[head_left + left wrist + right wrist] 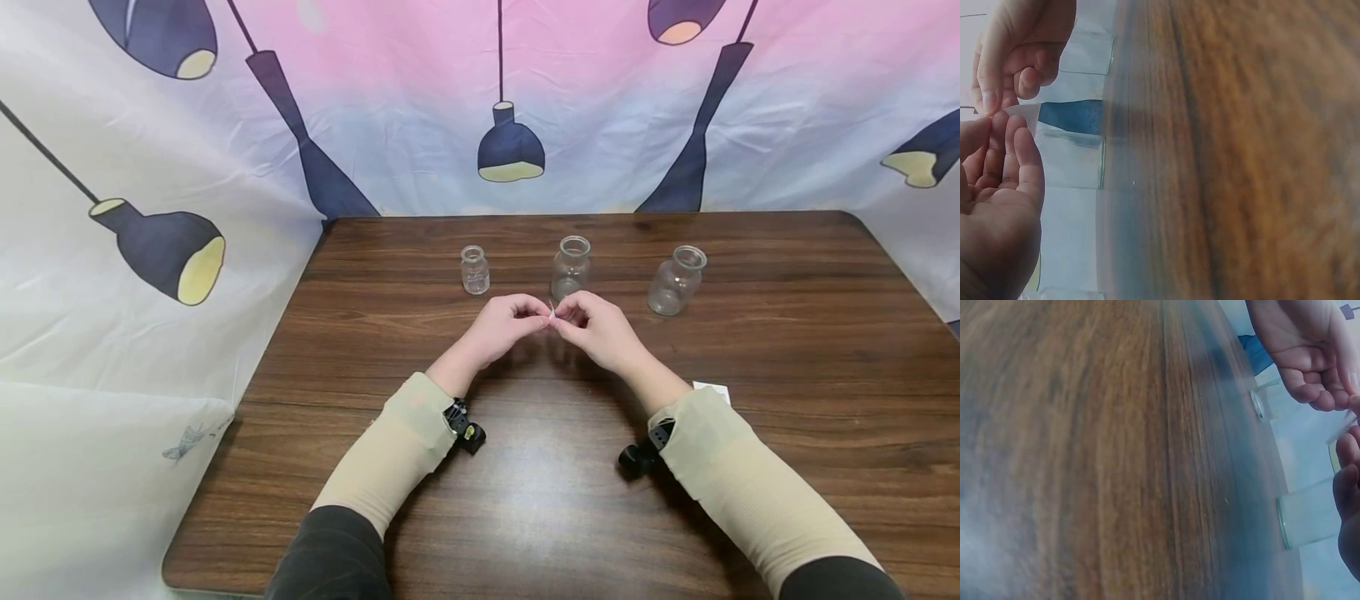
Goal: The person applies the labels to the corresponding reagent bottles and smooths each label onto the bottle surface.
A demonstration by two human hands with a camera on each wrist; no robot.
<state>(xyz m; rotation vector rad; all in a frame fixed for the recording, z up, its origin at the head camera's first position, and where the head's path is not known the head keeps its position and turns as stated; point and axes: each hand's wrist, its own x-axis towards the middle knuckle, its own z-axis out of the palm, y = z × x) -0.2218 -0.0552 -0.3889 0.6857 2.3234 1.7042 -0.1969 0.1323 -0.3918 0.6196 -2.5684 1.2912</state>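
Desk (525, 483): beneath left hand (504, 327) and right hand (602, 333).
Hands: together, both pinching the white piece (552, 315).
Jars (572, 268): three, beyond the hands; careless forward movement could knock the middle one.
White piece: between the two hands; uneven pulling might tear it.

1. The left forearm (393, 454) and right forearm (757, 487), in beige sleeves (420, 412), reach forward and slant inward.
2. The left wrist (452, 369) and right wrist (654, 377) stand well apart.
3. The left grip (504, 329) pinches with thumb and index finger, other fingers loosely bent.
4. The right grip (597, 331) pinches likewise, its spare fingers curled palmward.
5. Their fingertips nearly meet.
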